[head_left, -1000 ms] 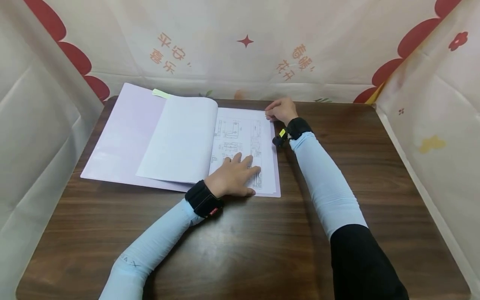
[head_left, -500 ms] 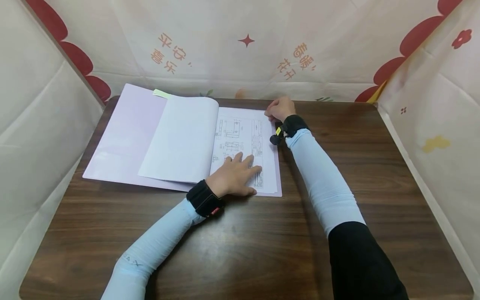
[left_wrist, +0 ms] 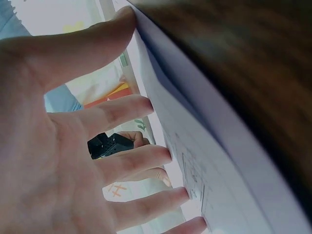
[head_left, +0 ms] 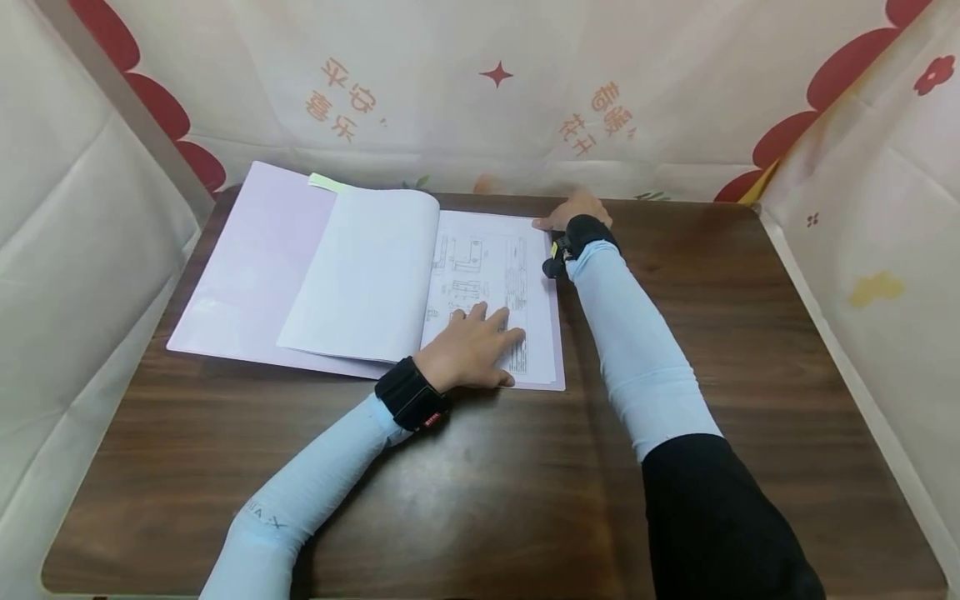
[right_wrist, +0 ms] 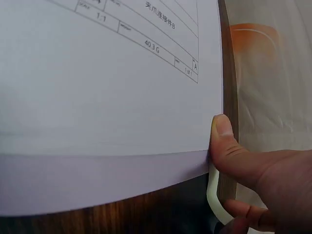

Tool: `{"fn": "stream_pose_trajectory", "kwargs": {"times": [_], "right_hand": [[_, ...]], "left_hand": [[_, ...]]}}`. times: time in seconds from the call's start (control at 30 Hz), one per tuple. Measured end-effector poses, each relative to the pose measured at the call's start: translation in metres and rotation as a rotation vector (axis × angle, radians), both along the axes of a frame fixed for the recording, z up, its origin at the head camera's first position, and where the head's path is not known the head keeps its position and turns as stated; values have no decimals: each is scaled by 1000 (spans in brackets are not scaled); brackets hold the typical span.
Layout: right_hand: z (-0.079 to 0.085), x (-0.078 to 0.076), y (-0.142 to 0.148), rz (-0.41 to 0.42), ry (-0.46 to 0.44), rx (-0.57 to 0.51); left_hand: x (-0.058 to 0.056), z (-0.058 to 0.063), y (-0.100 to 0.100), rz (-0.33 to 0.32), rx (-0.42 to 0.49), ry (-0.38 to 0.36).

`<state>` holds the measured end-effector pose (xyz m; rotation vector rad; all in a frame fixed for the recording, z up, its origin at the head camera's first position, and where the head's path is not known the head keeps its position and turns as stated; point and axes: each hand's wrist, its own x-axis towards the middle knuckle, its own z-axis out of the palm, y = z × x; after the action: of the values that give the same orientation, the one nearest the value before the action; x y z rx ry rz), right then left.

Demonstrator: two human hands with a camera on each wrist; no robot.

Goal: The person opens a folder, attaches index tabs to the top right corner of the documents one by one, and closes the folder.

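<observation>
A lilac folder (head_left: 225, 267) lies open on the table with white sheets in it. The turned left sheet (head_left: 360, 275) is blank; the right sheet (head_left: 480, 237) bears a technical drawing. My left hand (head_left: 467, 348) rests on the drawing's lower part, fingers spread. At the upper right corner is my right hand (head_left: 581, 212). In the right wrist view its thumb (right_wrist: 223, 129) presses the corner and a pale green strip (right_wrist: 214, 195) bends down from there to the curled fingers. The strip's upper end is hidden under the thumb.
A similar green tab (head_left: 326, 182) sticks out at the top of the turned sheet. The dark wooden table (head_left: 540, 500) has a pale printed cloth (head_left: 450, 117) behind it and at both sides.
My right hand has turned at the corner, its thumb now reaching left and its knuckles slightly farther right. The left hand stays on the sheet.
</observation>
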<state>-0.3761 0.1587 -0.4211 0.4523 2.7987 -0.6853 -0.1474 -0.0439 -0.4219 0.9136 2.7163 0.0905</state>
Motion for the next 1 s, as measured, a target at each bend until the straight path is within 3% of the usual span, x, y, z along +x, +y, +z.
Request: {"fn": "stream_pose_trajectory", "kwargs": {"times": [0.17, 0.3, 0.47, 0.6, 0.67, 0.77, 0.93, 1.0], "right_hand": [[-4, -3, 6, 3, 22, -47], [-11, -1, 12, 52, 52, -108], [-4, 16, 20, 70, 44, -230], [9, 36, 26, 122, 81, -192], [12, 49, 28, 195, 112, -166], [14, 76, 29, 391, 171, -130], [13, 140, 28, 759, 247, -70], [11, 165, 29, 858, 244, -48]], "left_hand": [[0, 3, -1, -16, 13, 4], [-2, 5, -3, -7, 1, 21], [-3, 4, -1, -15, 13, 11], [-2, 5, 0, -22, 19, 3], [-2, 5, 0, -20, 20, 3], [-3, 7, -1, -16, 21, -1], [-3, 10, -2, -6, 40, -12], [-3, 10, -3, -5, 44, -9]]}}
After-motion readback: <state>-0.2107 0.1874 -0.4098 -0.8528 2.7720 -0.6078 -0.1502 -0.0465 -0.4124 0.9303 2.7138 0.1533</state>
